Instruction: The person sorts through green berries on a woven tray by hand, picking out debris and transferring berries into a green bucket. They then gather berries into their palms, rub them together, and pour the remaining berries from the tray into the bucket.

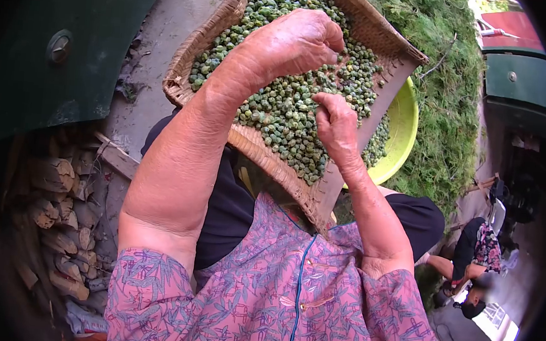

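A woven winnowing basket (196, 46) rests over my lap, holding a layer of small knobbly green cones or fruits (284, 110). My left hand (302, 41) is over the upper part of the heap, palm down, its fingers bent together towards the thumb. Lower and to the right, my right hand (339, 126) sits at the surface of the heap with its fingers curled in. Whatever either hand pinches is too small or hidden to make out. Under the basket's right edge stands a yellow-green basin (406, 126) with more of the green pieces inside.
Cut green conifer sprigs (447, 114) lie heaped along the right. Split firewood (57, 218) is stacked at lower left, below a dark green panel (45, 50). Another person (474, 257) sits at lower right. Behind the basket is a concrete floor (161, 46).
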Tool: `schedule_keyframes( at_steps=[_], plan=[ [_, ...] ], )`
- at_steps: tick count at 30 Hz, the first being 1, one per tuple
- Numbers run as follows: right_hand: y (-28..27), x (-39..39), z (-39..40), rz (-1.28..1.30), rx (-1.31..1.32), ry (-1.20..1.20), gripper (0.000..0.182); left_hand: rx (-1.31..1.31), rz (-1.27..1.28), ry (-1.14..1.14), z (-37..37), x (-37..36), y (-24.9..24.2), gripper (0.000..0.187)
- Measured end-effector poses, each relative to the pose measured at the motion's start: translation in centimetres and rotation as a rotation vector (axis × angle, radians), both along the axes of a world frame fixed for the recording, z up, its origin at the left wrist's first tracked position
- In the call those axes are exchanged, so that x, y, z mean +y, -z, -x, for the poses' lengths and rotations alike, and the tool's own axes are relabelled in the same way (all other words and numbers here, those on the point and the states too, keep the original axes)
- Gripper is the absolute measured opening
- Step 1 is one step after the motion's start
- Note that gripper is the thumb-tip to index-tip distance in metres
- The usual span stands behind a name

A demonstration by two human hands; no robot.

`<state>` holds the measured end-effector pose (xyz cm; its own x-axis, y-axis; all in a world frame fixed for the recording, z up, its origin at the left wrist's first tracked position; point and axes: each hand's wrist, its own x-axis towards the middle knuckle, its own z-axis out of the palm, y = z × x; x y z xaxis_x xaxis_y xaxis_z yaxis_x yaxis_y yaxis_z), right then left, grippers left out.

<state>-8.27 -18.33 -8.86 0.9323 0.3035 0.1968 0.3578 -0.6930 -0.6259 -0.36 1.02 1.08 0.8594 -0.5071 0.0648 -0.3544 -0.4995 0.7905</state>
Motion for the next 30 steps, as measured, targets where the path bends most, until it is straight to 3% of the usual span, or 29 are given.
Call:
schedule_keyframes(
  at_steps=[3,6,11,14,15,18,22,24,30],
  plan=[
    [-3.3,2.0,3.9,-0.103,0.123,-0.145,0.012,0.005,0.017,0.002,0.0,0.1,0.3,0.030],
    [-4.6,3.3,7.8,-0.231,0.289,-0.361,0.017,-0.065,0.058,0.010,-0.3,0.3,1.5,0.031],
    [-4.5,3.4,9.7,-0.057,0.383,-0.548,0.020,-0.057,0.049,0.011,0.0,0.3,1.3,0.030],
    [-5.0,3.4,8.4,-0.205,0.410,-0.412,0.025,-0.035,0.086,-0.011,-0.2,0.4,1.3,0.030],
    [-4.5,3.0,7.6,-0.173,0.413,-0.364,0.029,-0.002,0.071,-0.035,-0.2,0.4,1.1,0.030],
    [-1.9,1.5,3.6,-0.080,0.188,-0.192,0.015,-0.001,0.171,-0.099,-0.3,0.9,1.5,0.028],
    [2.3,-0.8,-3.0,0.014,0.019,-0.008,0.013,0.056,0.033,-0.194,-0.8,0.6,0.1,0.025],
    [2.9,-0.9,-5.5,0.114,-0.128,0.044,0.014,0.012,0.038,-0.177,-1.2,0.7,0.7,0.025],
    [5.1,1.3,-5.2,0.297,-0.164,0.059,0.027,0.018,0.023,-0.173,-1.1,0.5,0.4,0.025]
  ],
)
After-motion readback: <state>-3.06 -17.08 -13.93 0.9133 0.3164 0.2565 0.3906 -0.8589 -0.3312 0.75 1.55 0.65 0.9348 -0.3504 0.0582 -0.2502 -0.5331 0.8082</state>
